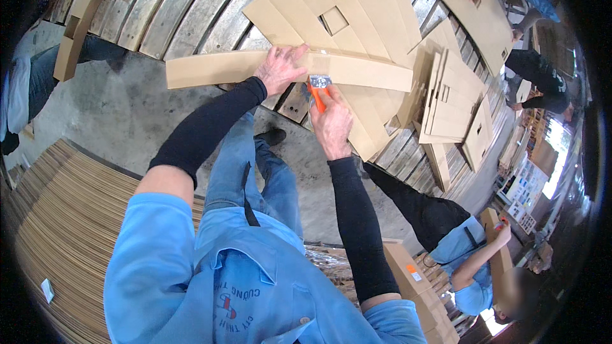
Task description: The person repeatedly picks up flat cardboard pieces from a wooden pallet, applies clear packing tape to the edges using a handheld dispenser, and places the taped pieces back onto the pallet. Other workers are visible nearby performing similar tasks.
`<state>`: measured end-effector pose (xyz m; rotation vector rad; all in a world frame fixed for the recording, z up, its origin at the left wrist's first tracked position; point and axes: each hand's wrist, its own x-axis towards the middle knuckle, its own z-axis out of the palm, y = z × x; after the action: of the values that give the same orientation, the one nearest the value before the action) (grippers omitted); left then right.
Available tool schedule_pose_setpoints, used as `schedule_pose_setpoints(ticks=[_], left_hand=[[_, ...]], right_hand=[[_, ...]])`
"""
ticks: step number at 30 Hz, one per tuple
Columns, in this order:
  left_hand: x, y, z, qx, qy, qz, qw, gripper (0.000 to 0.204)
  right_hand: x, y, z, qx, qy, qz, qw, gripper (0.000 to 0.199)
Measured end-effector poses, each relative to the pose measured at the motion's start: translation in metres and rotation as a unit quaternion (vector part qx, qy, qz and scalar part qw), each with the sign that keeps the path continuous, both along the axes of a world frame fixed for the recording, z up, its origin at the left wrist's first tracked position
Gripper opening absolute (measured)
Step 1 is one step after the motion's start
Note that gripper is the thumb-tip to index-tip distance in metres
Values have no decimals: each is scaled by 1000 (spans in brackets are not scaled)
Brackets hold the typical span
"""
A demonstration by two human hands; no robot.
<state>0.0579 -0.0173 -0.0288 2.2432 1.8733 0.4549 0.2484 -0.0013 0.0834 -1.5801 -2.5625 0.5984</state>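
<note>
A long, narrow cardboard box [217, 67] lies crosswise at the near edge of the slatted table, over flat cardboard sheets [376, 6]. My left hand [280, 69] grips it near its middle, its fingers spread over the upper side. Just right of it, my right hand [333, 122] is closed around an orange hand tool [318, 92] with a wide silvery head. The tool looks like a tape dispenser, and its head meets the box's near side. My palm hides part of the handle.
More flat cardboard pieces [451, 99] lie on the wooden slats [223, 16] to the right. A tall stack of cardboard [70, 229] stands at lower left. Co-workers are around the table; one at lower right holds a long box [500, 242]. Cartons [414, 280] stand behind me on the right.
</note>
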Motion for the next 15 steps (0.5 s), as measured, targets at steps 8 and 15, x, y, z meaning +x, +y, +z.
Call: schedule_pose_setpoints(ticks=[8,15], left_hand=[[17,53,16,-159,-14,-132,978,62],[-28,63,-20,-357,-350,-74,863,95]], right_hand=[[12,-4,-1,-28,28,-27,999,41],[-4,24,11,6,77,34,996,39]])
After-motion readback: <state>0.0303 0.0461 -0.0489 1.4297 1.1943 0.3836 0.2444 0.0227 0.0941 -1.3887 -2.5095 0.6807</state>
